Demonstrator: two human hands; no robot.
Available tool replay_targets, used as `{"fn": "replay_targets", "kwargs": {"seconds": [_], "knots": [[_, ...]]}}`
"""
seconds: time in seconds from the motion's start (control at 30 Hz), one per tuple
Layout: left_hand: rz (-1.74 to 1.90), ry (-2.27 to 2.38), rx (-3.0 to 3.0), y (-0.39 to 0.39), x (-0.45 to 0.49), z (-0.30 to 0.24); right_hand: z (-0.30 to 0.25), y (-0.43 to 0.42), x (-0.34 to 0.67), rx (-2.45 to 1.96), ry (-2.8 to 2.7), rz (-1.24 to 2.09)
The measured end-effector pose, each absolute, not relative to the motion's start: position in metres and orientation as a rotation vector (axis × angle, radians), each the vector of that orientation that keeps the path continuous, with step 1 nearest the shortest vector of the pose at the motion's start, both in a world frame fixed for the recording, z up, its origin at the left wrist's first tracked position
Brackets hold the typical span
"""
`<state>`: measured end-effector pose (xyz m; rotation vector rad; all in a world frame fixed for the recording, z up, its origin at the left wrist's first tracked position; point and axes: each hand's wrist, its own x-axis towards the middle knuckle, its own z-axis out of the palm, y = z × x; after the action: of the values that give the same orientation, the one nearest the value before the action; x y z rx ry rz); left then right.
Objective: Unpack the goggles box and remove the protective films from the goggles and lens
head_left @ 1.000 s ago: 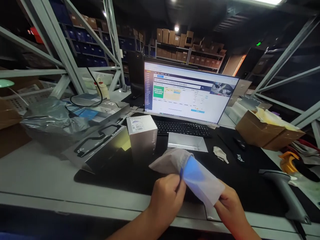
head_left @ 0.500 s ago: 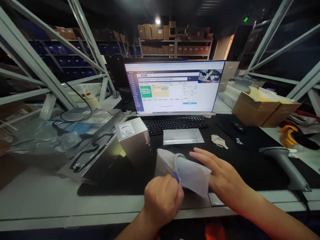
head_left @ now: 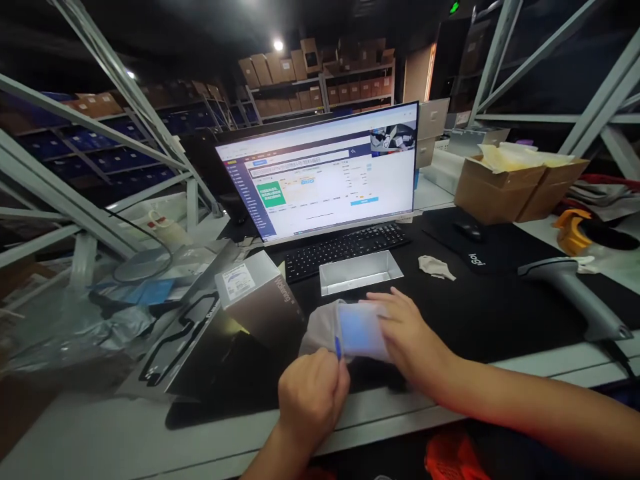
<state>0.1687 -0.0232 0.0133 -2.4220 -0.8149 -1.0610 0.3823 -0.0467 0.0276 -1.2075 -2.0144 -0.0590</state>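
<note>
**A:** Where is the soft white pouch with the blue glow showing through it [head_left: 357, 328]?

**B:** On the black mat [head_left: 480, 313] that covers the pale surface [head_left: 75, 433], close to the front edge, just in front of the open silver metal tray [head_left: 360, 271] and to the right of the grey carton with a white label [head_left: 255, 297].

**A:** What is the left hand [head_left: 310, 393] doing?

**B:** Its fingers [head_left: 327, 363] are curled together and pinch the near left edge of the pouch, where a thin blue strip shows.

**A:** And the right hand [head_left: 407, 330]?

**B:** It lies on the pouch's right end, fingers [head_left: 383, 310] pressed close together and bent over the top, thumb hidden behind the pouch. It is gripping the pouch.

**A:** What else is around?

**B:** A black keyboard [head_left: 345, 243] sits beyond the tray, under a lit flat monitor [head_left: 320, 173]. A crumpled scrap of white paper [head_left: 435, 267] lies on the mat to the right, well apart from the hands. A grey handheld barcode scanner [head_left: 575, 293] rests at the far right, and an open brown cardboard box with yellowish padding [head_left: 505, 183] stands behind it. A flat black-and-silver printed package [head_left: 185, 333] leans left of the carton.
</note>
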Motion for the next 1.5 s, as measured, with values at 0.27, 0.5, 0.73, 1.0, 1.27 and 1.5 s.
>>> {"fn": "replay_targets", "kwargs": {"seconds": [0.27, 0.5, 0.73, 1.0, 1.27, 1.5], "knots": [[-1.209, -0.971, -2.417, -0.011, 0.146, 0.038, 0.061, -0.031, 0.376, -0.936, -2.262, -0.597], [-1.097, -0.440, -2.488, -0.017, 0.159, 0.050, 0.081, -0.021, 0.394, -0.583, -2.542, -0.377], [-0.929, -0.322, -2.394, -0.019, 0.180, 0.040, 0.053, -0.002, 0.390, -0.747, -2.589, -0.324], [-1.111, -0.794, -2.447, -0.031, 0.187, 0.013, 0.040, 0.009, 0.386, -0.808, -2.592, -0.155], [-1.344, -1.032, -2.973, -0.036, 0.174, 0.011, 0.046, 0.007, 0.386, -0.978, -2.475, 0.173], [-1.426, -1.101, -2.542, -0.010, 0.150, 0.032, 0.072, 0.028, 0.379, -0.965, -2.308, 0.697]]}}
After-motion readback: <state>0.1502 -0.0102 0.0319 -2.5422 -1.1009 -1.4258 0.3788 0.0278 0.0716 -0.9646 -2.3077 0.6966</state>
